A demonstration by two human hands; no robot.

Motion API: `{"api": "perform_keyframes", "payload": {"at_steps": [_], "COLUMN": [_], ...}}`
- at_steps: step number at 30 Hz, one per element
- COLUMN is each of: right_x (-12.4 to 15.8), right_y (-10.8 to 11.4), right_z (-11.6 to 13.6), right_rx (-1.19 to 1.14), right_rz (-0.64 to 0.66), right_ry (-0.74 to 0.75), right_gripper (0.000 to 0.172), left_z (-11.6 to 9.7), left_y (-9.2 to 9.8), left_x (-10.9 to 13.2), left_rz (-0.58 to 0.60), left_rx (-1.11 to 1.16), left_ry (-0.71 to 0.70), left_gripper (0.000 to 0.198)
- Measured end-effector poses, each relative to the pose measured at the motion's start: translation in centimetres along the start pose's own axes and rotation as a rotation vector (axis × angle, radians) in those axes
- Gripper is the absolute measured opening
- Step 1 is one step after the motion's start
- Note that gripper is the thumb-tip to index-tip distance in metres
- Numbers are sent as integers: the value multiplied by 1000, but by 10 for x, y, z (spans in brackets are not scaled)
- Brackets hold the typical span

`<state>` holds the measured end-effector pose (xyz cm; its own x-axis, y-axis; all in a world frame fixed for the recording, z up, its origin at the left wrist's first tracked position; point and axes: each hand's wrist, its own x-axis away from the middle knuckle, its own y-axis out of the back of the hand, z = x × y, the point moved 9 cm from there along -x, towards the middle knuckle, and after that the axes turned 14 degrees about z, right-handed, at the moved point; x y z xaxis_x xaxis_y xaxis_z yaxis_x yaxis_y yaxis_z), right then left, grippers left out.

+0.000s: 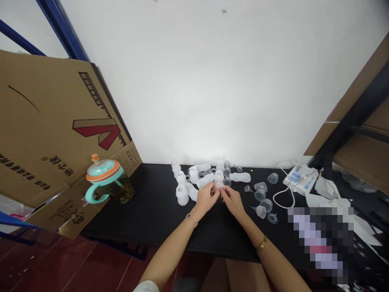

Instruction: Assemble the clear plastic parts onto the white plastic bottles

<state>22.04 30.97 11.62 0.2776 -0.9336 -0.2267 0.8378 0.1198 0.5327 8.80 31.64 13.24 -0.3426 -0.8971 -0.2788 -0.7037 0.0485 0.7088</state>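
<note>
**A:** What takes up the most room?

**B:** A cardboard box (45, 134) on the left, tipped on its side. Its lower flap rests at the edge of the black bench (152, 221), which runs along the white wall.

**A:** And on the bench itself?

**B:** At the far right lies a white device (300, 178), with a white cable (281, 198) looping off it toward the front. At the left, just in front of the box, stands a mug (106, 184) with a teal handle and an orange-rimmed lid closed on top. Its clear wall shows a dark drink inside, and I can't tell what else is in it.

**A:** Any other containers?

**B:** A cluster of white bottles (182, 194) sits mid-bench near the wall, some upright and some on their sides. They look empty. To the right of them are scattered clear cups (261, 196), several tipped over, with nothing visible in them.

**A:** Where are the hands?

**B:** They meet at the middle of the bench, just in front of the bottles. The left hand (207, 197) and the right hand (232, 200) come together fingertip to fingertip. Both pinch a small white piece (219, 185), held between them just above the bench top. It is too small to make out its shape. Each wrist wears a thin bracelet.
</note>
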Motion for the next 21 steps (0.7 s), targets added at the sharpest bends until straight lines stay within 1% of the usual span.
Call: {"api": "perform_keyframes", "payload": {"at_steps": [4,11,21], "right_x": [1,2,0], "right_y": [1,1,-3], "right_z": [1,2,-2], "right_rx": [-17,-32,-2], "right_rz": [-9,-26,-5], "right_ry": [3,8,8], "right_gripper": [36,37,36], "left_z": [-2,3,1], "left_y": [1,-6,-5], "left_x": [0,-1,0], "left_rz": [-6,8,20], "left_rx": [-7,-48,-29], "left_ry": [-9,4,-15], "left_gripper": [20,30,29]}}
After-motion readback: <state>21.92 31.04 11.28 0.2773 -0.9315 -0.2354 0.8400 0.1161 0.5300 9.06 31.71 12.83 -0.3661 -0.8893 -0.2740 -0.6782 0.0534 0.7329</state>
